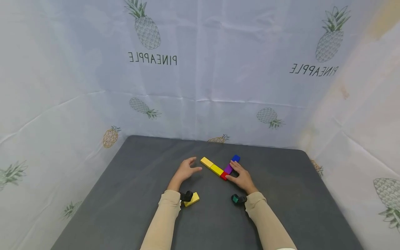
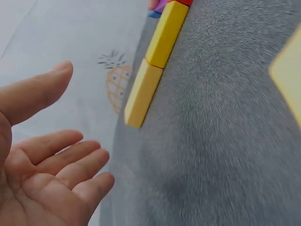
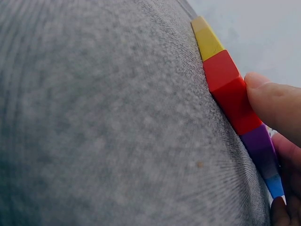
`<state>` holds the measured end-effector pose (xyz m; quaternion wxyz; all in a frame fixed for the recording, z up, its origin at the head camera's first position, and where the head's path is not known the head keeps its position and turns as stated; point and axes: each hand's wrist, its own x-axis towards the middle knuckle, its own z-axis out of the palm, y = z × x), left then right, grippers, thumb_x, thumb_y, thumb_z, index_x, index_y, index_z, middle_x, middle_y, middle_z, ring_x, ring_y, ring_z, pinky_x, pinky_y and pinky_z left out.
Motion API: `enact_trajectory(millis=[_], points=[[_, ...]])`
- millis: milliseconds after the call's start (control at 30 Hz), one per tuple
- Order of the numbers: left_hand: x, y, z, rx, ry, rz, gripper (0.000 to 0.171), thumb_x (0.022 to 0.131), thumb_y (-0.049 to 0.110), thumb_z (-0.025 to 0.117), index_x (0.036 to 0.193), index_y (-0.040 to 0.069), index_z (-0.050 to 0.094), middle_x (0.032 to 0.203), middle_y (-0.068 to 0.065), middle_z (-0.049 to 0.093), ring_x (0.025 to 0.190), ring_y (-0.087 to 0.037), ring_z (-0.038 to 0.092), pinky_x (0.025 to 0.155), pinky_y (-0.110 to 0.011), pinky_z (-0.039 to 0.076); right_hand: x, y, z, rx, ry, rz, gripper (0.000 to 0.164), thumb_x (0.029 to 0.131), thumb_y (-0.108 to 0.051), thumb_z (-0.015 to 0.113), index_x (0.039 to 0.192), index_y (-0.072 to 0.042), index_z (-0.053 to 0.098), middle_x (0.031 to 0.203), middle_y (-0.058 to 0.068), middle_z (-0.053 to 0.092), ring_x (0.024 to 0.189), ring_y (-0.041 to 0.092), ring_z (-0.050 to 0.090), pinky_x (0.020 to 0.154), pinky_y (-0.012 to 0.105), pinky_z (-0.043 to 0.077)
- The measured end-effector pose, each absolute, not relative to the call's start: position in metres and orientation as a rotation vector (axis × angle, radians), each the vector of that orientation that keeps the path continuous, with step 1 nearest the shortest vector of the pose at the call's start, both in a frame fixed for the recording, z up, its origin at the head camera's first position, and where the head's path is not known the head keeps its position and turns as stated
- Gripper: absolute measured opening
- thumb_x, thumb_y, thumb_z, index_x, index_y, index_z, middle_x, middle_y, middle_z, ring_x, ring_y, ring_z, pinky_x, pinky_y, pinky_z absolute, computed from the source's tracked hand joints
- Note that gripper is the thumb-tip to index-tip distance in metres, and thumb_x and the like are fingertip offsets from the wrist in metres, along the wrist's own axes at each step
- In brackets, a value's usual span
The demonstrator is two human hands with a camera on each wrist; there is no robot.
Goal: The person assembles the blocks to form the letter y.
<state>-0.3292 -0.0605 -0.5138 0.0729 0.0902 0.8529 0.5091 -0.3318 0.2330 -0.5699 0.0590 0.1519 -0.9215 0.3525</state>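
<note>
In the head view, blocks lie in a V on the dark table: a pale yellow block [image 1: 206, 162], a yellow block [image 1: 216, 169], a red block [image 1: 224, 175] at the corner, then a purple block [image 1: 228, 169] and a blue block [image 1: 235, 158]. My right hand [image 1: 243, 177] rests at the right arm of the V. Its thumb touches the red block [image 3: 233, 96] and its fingers lie by the purple block [image 3: 261, 148] and blue block [image 3: 274, 186]. Left of the pale yellow block, my left hand [image 1: 185, 170] hovers with spread fingers, holding nothing.
Another yellow block [image 1: 191, 199] lies by the left wrist, partly hidden by the wrist camera [image 1: 187, 196]. The dark table [image 1: 150, 152] ends against a white pineapple-print cloth [image 1: 200, 76] at the back and sides.
</note>
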Motion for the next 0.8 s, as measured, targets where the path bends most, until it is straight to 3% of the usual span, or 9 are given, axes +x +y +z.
enact_trajectory(millis=[267,567,800], points=[[-0.304,-0.081,-0.513,0.390,2.414,1.630,0.064,0.089,0.029,0.066,0.141,0.000,0.042,0.143,-0.019,0.044,0.130,-0.035,0.046,0.103,-0.049,0.042,-0.333,0.233,-0.568,0.467,-2.807,1.046,0.076,0.080,-0.045,0.071,0.141,-0.006,0.046,0.150,0.009,0.039,0.141,0.032,0.028,0.110,0.058,0.027],[-0.272,-0.093,-0.518,0.629,2.164,1.612,0.054,0.095,0.020,0.059,0.139,-0.006,0.041,0.140,-0.026,0.045,0.128,-0.039,0.046,0.101,-0.045,0.044,-0.334,0.234,-0.566,0.448,-2.810,1.052,0.076,0.080,-0.044,0.072,0.141,-0.007,0.045,0.150,0.008,0.038,0.142,0.031,0.027,0.110,0.059,0.026],[-0.261,-0.092,-0.528,0.684,2.223,1.446,0.048,0.093,0.022,0.061,0.133,-0.003,0.051,0.134,-0.020,0.053,0.126,-0.035,0.050,0.101,-0.044,0.044,-0.333,0.232,-0.567,0.439,-2.855,1.040,0.078,0.081,-0.048,0.070,0.142,-0.008,0.044,0.152,0.008,0.035,0.143,0.031,0.026,0.111,0.059,0.025]])
